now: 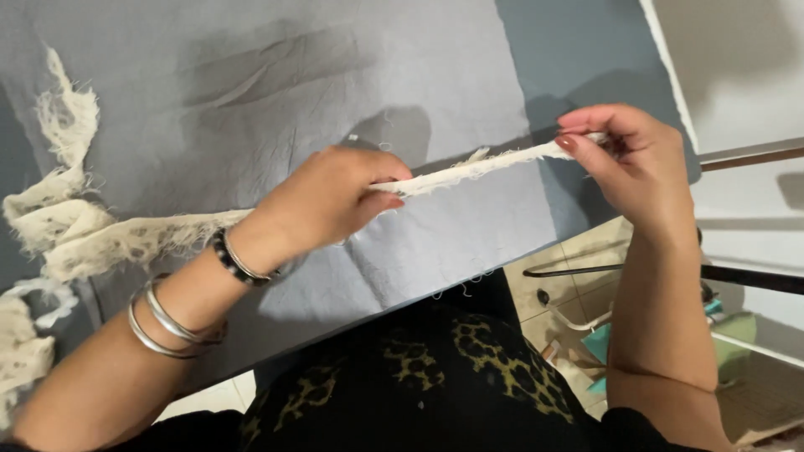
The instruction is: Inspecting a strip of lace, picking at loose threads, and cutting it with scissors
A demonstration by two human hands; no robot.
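I hold a frayed cream strip of cloth (477, 167) taut between my two hands above a table covered with a grey cloth (335, 75). My left hand (322, 201) is closed around the strip, thumb and fingers pinched at the point where it comes out toward the right; behind that hand the strip runs on to the left and spreads into a loose, ragged heap of the same cream fabric (59, 226) lying on the grey cloth near the table's left edge. My right hand (632, 163) is raised a little higher, its fingers curled and its thumb and fingertips clamped on the strip's other end, red-painted nails showing. The stretch between the hands hangs clear of the table, slanting slightly upward to the right, with loose threads along both edges. On my left wrist sits a dark beaded bracelet (230, 259), and farther up the forearm two silver bangles (163, 326). Below the table edge my black garment with a yellowish leopard print (444, 377) fills the foreground. To the right, beyond the table, a tiled floor (578, 259) and dark metal bars (737, 276) are in view.
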